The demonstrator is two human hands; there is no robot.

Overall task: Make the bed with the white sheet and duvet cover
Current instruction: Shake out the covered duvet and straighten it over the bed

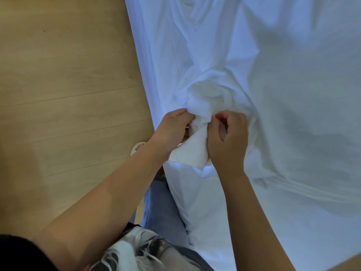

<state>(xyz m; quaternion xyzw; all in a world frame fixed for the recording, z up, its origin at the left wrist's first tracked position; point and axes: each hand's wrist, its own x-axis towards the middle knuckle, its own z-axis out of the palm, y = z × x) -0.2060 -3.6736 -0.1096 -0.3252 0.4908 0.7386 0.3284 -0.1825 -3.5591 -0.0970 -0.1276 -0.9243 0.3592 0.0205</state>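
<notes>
While left hand and right hand grip a bunched bedding corner at the bed edge, straightening likely follows.

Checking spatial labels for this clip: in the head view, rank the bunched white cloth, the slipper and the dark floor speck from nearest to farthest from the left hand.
1. bunched white cloth, gripped in the left hand, centre of frame.
2. slipper, on the floor down-left of the hand.
3. dark speck, far up-left on the floor.

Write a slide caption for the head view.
Left hand and right hand grip bunched white bedding beside the wooden floor.
</notes>
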